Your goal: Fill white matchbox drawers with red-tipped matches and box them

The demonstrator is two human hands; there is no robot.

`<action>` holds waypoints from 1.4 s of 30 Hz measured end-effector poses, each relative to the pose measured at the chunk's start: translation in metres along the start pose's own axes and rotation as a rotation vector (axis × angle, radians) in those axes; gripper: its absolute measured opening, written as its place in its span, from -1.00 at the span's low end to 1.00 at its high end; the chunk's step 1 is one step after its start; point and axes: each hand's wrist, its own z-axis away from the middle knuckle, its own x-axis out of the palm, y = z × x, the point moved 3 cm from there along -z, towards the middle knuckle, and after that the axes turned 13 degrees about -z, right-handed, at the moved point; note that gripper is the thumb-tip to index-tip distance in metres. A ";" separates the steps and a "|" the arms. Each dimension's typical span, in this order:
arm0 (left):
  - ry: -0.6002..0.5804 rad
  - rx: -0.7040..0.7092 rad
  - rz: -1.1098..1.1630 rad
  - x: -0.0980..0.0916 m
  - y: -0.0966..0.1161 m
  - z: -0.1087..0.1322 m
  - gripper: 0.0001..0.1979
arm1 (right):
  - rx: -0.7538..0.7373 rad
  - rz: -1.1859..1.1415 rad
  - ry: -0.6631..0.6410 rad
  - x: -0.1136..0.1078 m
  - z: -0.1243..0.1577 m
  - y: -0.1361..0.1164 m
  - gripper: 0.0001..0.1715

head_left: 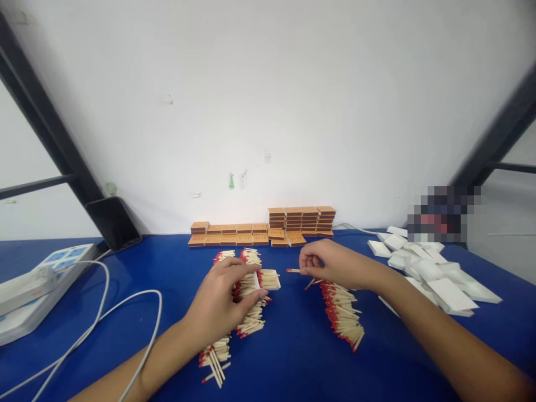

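My left hand (224, 296) grips a small white matchbox tray (274, 280) between thumb and fingers, above the left piles of matches (251, 321). Red-tipped matches lie inside the tray, their heads toward my left hand. To the right, my right hand (324, 261) pinches a match (293, 271) whose red head points left toward the tray, a short gap apart from it. Just below my right hand, a long pile of matches (341, 312) lies on the blue table, heads mostly to the left.
Orange matchboxes (301, 220) stand stacked along the wall. White trays (431, 271) are heaped at the right. A black phone (113, 223) leans at the back left, near a power strip (62, 279) and looping white cables (159, 307).
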 end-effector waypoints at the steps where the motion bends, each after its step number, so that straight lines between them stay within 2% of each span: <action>1: 0.000 -0.002 -0.005 0.000 0.000 0.000 -0.60 | -0.030 -0.017 0.018 0.001 0.001 -0.006 -0.91; 7: 0.005 -0.021 -0.008 0.000 0.000 0.000 -0.59 | -0.167 -0.091 0.079 0.017 0.007 -0.039 -0.85; 11: 0.010 -0.025 -0.006 0.000 0.001 0.000 -0.59 | -0.219 -0.033 0.114 0.029 0.008 -0.048 -0.89; 27: 0.010 -0.016 0.020 -0.001 0.001 -0.001 -0.60 | -0.279 0.054 0.126 0.038 0.011 -0.053 -0.89; 36: 0.020 -0.014 0.048 -0.002 0.004 -0.002 -0.62 | -0.302 0.076 0.170 0.025 0.011 -0.049 -0.92; 42: 0.009 -0.009 0.049 -0.004 0.005 -0.004 -0.63 | -0.306 0.070 0.144 0.028 0.011 -0.050 -0.89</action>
